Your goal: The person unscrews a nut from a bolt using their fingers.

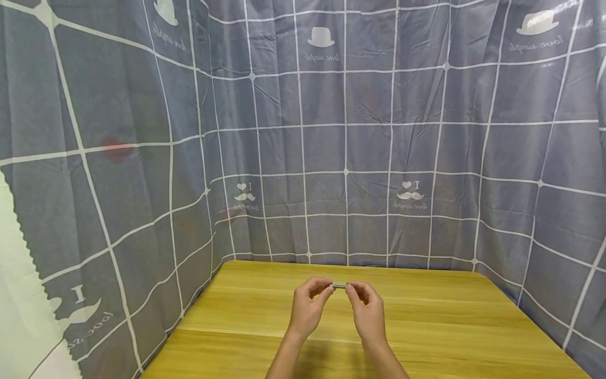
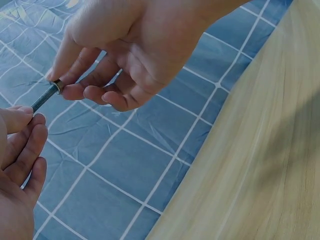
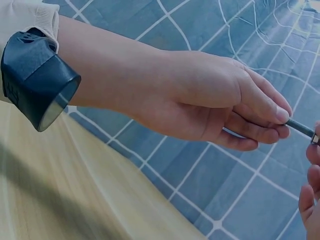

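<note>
A small metal bolt (image 1: pixel 339 286) is held in the air above the table between both hands. My left hand (image 1: pixel 305 310) pinches one end of it between thumb and fingertips, and my right hand (image 1: pixel 371 313) pinches the other. Seen from the left wrist, the bolt (image 2: pixel 45 98) has a threaded shank, gripped by the left hand (image 2: pixel 20 165). The right hand (image 2: pixel 120 65) holds its wider end, a head or a nut; I cannot tell which. In the right wrist view the left hand (image 3: pixel 220 100) pinches the bolt (image 3: pixel 301 128), with the right hand (image 3: pixel 312 192) partly cut off.
A wood-grain table (image 1: pixel 450 326) spreads below the hands. Grey curtains (image 1: pixel 369 147) with white grid lines hang behind it and at both sides. A pale cloth edge (image 1: pixel 23 295) shows at the far left. A black wrist device (image 3: pixel 40 80) sits on the left forearm.
</note>
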Demonstrator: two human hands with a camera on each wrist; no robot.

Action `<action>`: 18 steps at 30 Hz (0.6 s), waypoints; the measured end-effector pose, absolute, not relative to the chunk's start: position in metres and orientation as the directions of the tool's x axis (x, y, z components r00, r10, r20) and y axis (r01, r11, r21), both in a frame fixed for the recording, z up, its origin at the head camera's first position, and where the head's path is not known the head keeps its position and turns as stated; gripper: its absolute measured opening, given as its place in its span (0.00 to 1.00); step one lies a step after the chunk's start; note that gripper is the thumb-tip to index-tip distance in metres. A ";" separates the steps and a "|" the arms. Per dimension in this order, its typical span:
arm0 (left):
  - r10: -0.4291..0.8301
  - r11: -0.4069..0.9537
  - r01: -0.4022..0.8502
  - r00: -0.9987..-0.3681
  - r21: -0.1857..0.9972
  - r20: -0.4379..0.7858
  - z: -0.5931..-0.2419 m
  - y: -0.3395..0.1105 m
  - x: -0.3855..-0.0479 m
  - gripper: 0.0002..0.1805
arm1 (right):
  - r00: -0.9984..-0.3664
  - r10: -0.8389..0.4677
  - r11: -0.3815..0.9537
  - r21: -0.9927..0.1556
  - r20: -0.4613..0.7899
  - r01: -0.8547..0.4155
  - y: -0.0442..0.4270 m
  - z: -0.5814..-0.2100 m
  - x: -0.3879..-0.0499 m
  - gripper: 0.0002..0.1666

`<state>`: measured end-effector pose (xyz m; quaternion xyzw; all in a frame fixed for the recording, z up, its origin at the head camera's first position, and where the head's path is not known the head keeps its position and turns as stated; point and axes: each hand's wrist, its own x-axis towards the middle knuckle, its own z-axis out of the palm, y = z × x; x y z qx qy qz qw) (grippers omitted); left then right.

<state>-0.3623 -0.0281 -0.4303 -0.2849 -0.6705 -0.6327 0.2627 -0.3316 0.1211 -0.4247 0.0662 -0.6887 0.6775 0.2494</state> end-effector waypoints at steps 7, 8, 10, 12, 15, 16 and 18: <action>0.041 0.029 0.729 -0.684 0.684 0.728 -0.430 -0.028 -0.361 0.05 | -0.867 0.222 0.054 -0.893 0.447 -0.446 0.121 -0.423 -0.331 0.19; 0.042 0.027 0.728 -0.686 0.685 0.726 -0.429 -0.028 -0.361 0.05 | -0.867 0.224 0.055 -0.894 0.444 -0.444 0.120 -0.423 -0.331 0.19; 0.045 0.026 0.729 -0.684 0.684 0.728 -0.429 -0.028 -0.361 0.05 | -0.864 0.236 0.061 -0.895 0.444 -0.443 0.120 -0.424 -0.331 0.16; 0.042 0.027 0.727 -0.687 0.686 0.726 -0.428 -0.028 -0.361 0.05 | -0.856 0.245 0.067 -0.889 0.455 -0.453 0.120 -0.424 -0.331 0.13; 0.033 0.037 0.727 -0.687 0.686 0.726 -0.421 -0.028 -0.352 0.05 | -0.852 0.235 0.062 -0.882 0.468 -0.467 0.121 -0.425 -0.331 0.13; 0.030 0.041 0.725 -0.689 0.688 0.724 -0.418 -0.028 -0.349 0.05 | -0.856 0.227 0.059 -0.884 0.465 -0.464 0.121 -0.425 -0.332 0.15; 0.023 0.056 0.721 -0.693 0.691 0.721 -0.415 -0.027 -0.346 0.05 | -0.864 0.216 0.065 -0.890 0.454 -0.452 0.122 -0.426 -0.331 0.17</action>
